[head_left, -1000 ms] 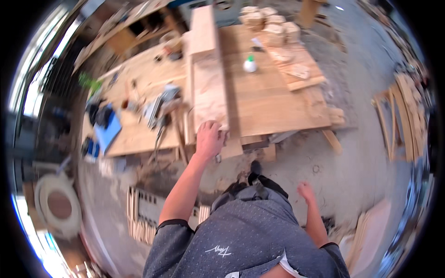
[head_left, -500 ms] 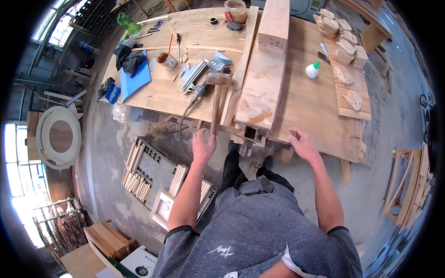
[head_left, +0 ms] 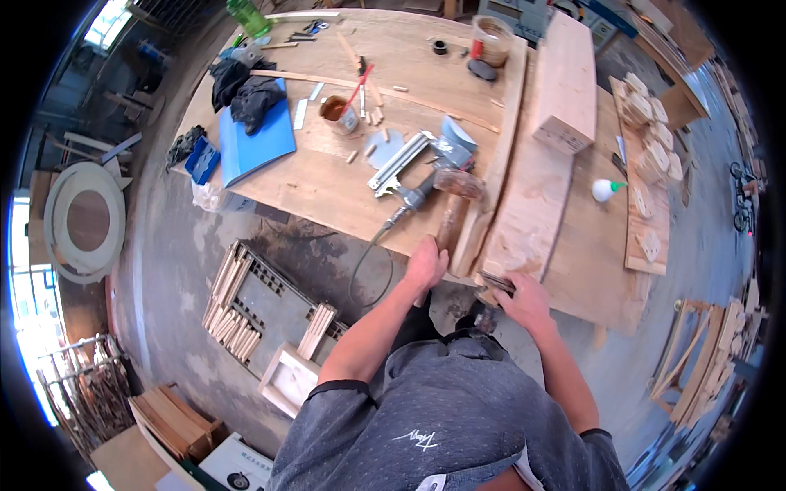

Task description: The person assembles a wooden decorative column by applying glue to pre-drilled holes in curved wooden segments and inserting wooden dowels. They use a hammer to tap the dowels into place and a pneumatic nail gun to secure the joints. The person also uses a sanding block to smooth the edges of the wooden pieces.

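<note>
My left hand (head_left: 427,263) is closed round the handle of a wooden mallet (head_left: 460,184) at the table's front edge. The mallet's head points away from me, close to an air nail gun (head_left: 417,186) with a hose. At the near end of a long, thick wooden board (head_left: 528,209), my right hand (head_left: 526,300) has its fingers curled at the end. They cover the square hollow there, and what they grip is hidden. A large squared timber block (head_left: 567,90) stands on the board's far part. A narrow wooden strip (head_left: 501,155) runs along its left side.
On the worktable (head_left: 315,192) are a blue folder (head_left: 260,151), black cloths (head_left: 260,105), a cup of brown paste (head_left: 338,114) and short dowels. A glue bottle (head_left: 604,190) and shaped wooden pieces (head_left: 649,200) lie at right. A crate of wood sticks (head_left: 233,327) is on the floor.
My right hand has moved from open air to the near end of the board, its fingers curling there. My left hand still holds the mallet. The view has shifted and turned.
</note>
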`<state>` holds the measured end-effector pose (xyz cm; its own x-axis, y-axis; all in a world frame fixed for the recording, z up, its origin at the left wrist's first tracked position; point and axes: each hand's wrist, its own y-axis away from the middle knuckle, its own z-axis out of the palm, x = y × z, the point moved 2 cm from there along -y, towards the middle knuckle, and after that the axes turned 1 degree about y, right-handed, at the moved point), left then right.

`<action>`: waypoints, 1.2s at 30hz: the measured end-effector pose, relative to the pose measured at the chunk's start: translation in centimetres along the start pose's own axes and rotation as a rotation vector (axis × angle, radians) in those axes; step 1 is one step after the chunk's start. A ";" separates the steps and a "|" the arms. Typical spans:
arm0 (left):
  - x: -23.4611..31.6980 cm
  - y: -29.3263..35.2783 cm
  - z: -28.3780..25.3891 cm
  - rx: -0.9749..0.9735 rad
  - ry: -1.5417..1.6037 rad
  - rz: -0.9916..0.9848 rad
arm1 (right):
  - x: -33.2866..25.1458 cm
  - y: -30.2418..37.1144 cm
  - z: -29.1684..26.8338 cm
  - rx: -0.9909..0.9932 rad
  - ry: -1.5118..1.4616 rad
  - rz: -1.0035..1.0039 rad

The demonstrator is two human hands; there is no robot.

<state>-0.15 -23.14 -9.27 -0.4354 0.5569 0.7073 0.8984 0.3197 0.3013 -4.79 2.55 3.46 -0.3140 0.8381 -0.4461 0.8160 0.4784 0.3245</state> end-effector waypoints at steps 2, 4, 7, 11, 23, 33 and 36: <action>1.0 1.3 -2.7 -0.033 0.118 0.011 | -0.4 0.0 0.0 0.018 -0.016 0.069; 1.3 2.7 -6.0 -0.066 0.174 -0.027 | -0.6 0.0 0.2 0.048 -0.014 0.083; 0.0 4.9 -10.7 -0.068 0.211 -0.113 | -1.2 -0.1 0.4 0.099 -0.034 0.099; -3.9 5.1 -16.9 0.171 0.220 -0.172 | -1.5 -0.2 0.8 0.088 -0.060 0.148; -19.1 -12.8 -28.3 0.331 -0.198 -0.042 | -0.9 0.1 -0.9 0.093 0.002 0.195; -15.1 -9.0 -24.2 0.481 -0.439 -0.012 | -0.3 0.4 -0.6 0.054 -0.013 0.163; -9.8 -4.8 -19.9 0.511 -0.378 0.179 | -0.7 0.2 -1.3 -0.022 -0.044 0.127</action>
<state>0.94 -45.40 -4.98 -0.3559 0.8365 0.4166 0.8585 0.4687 -0.2078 -5.08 2.42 4.92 -0.1874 0.8802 -0.4361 0.8369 0.3755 0.3982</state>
